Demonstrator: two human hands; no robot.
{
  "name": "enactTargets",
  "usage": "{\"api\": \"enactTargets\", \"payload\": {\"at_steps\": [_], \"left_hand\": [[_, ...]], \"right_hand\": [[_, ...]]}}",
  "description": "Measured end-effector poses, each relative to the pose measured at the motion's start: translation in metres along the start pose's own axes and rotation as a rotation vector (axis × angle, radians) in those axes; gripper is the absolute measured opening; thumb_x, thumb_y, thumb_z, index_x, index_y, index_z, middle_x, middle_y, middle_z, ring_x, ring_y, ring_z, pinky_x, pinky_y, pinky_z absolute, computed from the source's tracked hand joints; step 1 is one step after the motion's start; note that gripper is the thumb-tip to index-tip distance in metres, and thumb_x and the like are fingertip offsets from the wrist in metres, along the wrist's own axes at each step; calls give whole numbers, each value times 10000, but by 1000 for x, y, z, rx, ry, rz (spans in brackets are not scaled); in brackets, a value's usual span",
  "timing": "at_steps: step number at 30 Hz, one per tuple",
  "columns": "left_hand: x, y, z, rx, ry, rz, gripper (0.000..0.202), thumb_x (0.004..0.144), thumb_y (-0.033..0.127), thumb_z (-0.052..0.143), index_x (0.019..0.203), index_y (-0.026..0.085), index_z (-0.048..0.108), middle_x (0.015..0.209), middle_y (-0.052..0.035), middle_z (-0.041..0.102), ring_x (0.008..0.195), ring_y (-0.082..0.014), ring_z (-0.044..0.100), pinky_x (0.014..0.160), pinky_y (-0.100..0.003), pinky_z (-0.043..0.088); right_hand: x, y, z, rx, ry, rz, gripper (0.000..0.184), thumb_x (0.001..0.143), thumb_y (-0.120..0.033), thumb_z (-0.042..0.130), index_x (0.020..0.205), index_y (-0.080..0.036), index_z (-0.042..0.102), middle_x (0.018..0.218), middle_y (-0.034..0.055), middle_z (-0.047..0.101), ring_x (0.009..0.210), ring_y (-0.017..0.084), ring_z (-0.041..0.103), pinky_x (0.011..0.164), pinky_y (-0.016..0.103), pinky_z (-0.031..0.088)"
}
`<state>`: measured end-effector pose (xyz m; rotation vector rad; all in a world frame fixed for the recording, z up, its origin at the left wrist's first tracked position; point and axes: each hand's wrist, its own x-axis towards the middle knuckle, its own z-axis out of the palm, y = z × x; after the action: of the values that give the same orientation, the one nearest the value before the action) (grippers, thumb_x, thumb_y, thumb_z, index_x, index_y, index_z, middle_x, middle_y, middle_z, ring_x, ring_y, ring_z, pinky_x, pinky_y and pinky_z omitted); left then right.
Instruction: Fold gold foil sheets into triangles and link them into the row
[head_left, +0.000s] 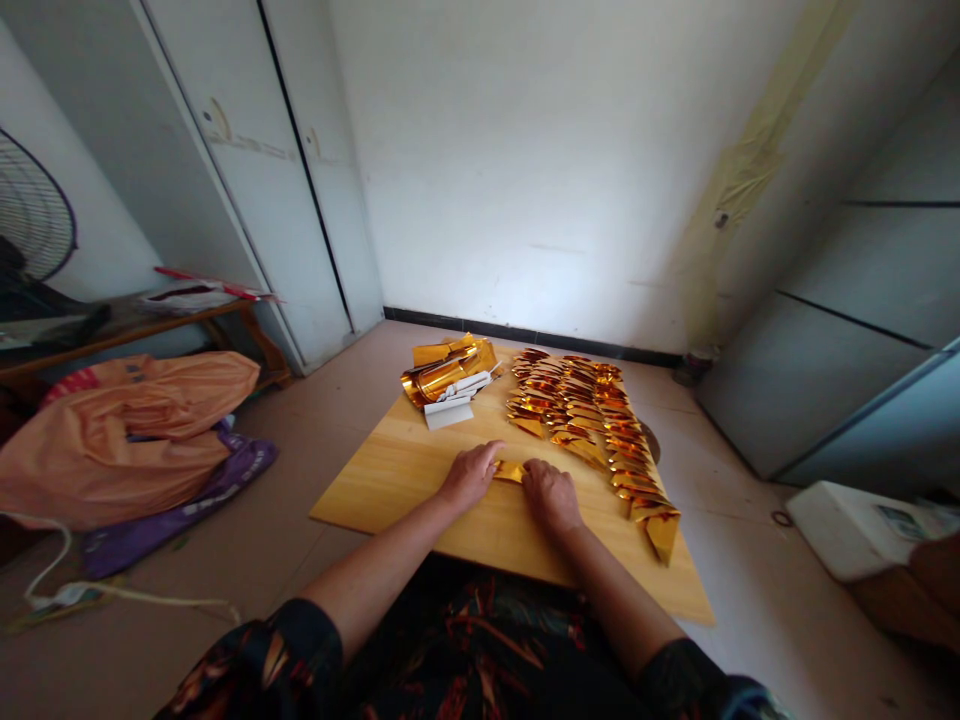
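A small piece of gold foil paper [511,471] lies on a wooden board [405,480] between my two hands. My left hand [470,476] presses its left end with fingers curled down. My right hand [551,494] pinches its right end, knuckles up. Behind them on the board, rows of several folded gold foil pieces [592,425] run from the far side to the near right corner. At the far left of the board sits a stack of unfolded gold foil sheets [448,372] with a white paper strip [448,411] beside it.
The board lies on a tiled floor by a white wall. An orange plastic bag [127,430] and a purple bag [180,505] sit on the left near a low wooden table [120,335] and a fan [34,215]. A white box [847,530] stands right.
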<state>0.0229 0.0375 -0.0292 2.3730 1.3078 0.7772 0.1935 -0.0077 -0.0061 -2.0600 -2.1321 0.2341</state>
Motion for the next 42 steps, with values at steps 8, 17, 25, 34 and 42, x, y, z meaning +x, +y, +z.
{"api": "enactTargets", "payload": {"at_steps": [8,17,25,34,42], "left_hand": [[3,-3,1,88,-38,78,394,826,53,461,1171,223,549,1005,-48,626,933,-172,591,852,-305,466],[4,-1,-3,124,-66,116,220,848,86,466,930,202,635,878,-31,579,815,-156,565,733,-248,441],[4,0,-8,134,-113,157,211,866,128,478,835,195,675,849,-32,568,773,-145,555,718,-251,436],[2,3,-13,172,-72,173,201,864,164,539,868,260,716,876,-30,588,904,-175,509,789,-305,375],[-1,2,-9,244,-48,183,195,885,321,561,1012,395,690,983,-27,582,998,-200,451,840,-359,302]], "right_hand": [[-3,-9,-6,-82,5,44,162,934,-222,410,985,-172,555,968,94,665,928,185,620,739,274,363],[-3,-16,-15,-61,-18,133,152,935,-207,387,998,-186,524,921,78,674,857,175,636,684,265,359],[-1,-10,-11,-38,-2,86,96,911,-248,461,942,-212,545,941,30,650,821,145,619,633,246,317],[-7,-2,-2,-34,81,48,181,934,-241,419,916,-199,595,945,40,620,841,131,588,671,242,321],[-7,-1,-8,36,33,81,196,909,-193,432,902,-203,628,955,42,638,851,136,603,683,232,348]]}}
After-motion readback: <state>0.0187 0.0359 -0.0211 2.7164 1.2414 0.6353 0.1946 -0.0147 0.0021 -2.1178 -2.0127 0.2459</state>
